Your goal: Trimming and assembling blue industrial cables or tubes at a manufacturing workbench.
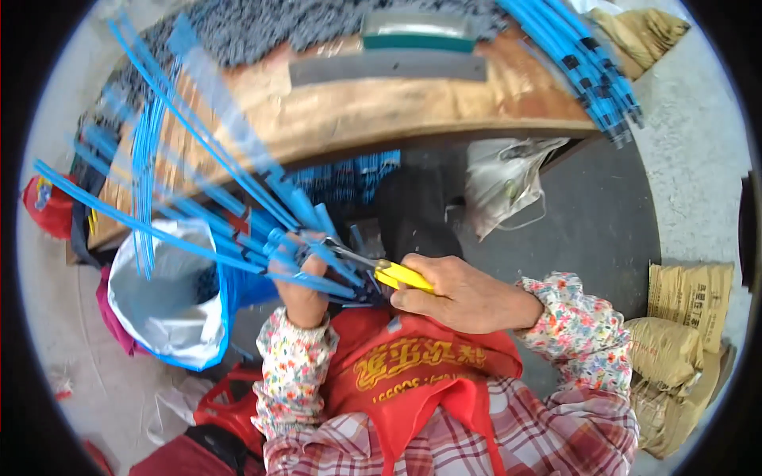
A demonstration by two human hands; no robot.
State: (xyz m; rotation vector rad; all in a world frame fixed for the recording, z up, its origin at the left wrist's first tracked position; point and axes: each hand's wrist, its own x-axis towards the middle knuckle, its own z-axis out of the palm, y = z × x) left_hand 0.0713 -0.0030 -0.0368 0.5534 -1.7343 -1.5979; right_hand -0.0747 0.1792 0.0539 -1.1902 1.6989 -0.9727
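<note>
One red apron (484, 369), first up: worn at bottom centre over a plaid shirt (556, 424), presumably to spare the cloth! Matched with floral sleeves (295, 373), gathered in at the wrists, perhaps to avoid snagging. On to the action, mid-frame! Clamped blue strips (298, 208) in the left hand (303, 289), fingers curled together round the bunch near its lower end, apparently to steady the short part and leave the long part fanned out toward upper left. Could not make out every fingertip through the blur. Closed the right hand (468, 295) round a yellow-handled tool (403, 276), fingers wrapped over the handles, metal nose pointed left at the bunch, probably for a straight reach. Could not tell whether touching. Out to the left, spotted an open sack (143, 278) beneath the fan, likely stood there for easy reach. Right of centre, under the bench, saw a white plastic bag (506, 186), perhaps hung out of the way. Farther up, caught the wooden bench (341, 105), with a grey bar (389, 70) and a green-based block (417, 38) near the front, presumably handy, and a dark heap (246, 36) behind, apparently pushed back to free the edge.
</note>
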